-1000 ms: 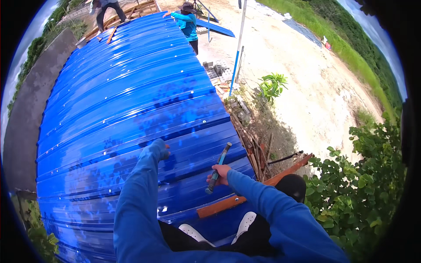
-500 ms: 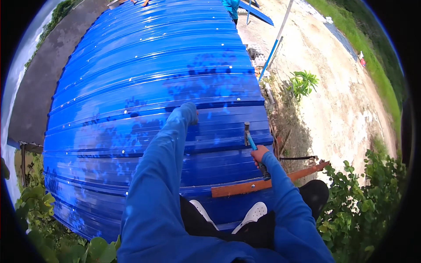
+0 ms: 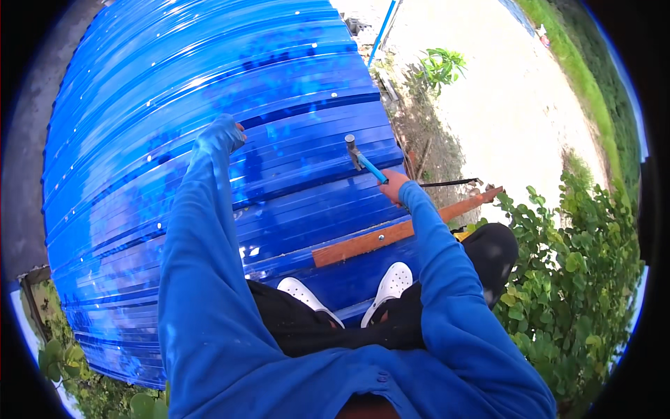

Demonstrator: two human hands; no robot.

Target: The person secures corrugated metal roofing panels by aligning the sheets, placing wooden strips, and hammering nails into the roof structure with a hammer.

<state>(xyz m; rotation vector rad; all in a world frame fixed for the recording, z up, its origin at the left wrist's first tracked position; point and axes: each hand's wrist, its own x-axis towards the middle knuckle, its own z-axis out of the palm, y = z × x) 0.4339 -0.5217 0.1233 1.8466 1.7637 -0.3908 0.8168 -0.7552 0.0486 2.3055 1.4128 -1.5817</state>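
Note:
My right hand is wrapped round the blue handle of a hammer. The hammer's metal head points away from me, over the blue ribbed metal roof; whether it touches the sheet is unclear. Farther left, my left hand is stretched out low over the roof, near a raised rib. The sleeve covers most of it; the little that shows of its fingers looks curled in, and whatever they may hold is hidden. Between my right forearm and my white shoes a reddish-brown wooden plank lies across the roof, with a round-headed fastener in it.
Rows of small pale fasteners dot the roof. Beyond its right edge lies bright bare ground well below, with a small plant and a blue pole. Leafy branches crowd the right side. My white shoes stand on the sheet.
The view has tilted down, so the roof and plank appear higher and farther left. My left hand has moved left across the roof. The hammer has shifted slightly left, still in my right hand.

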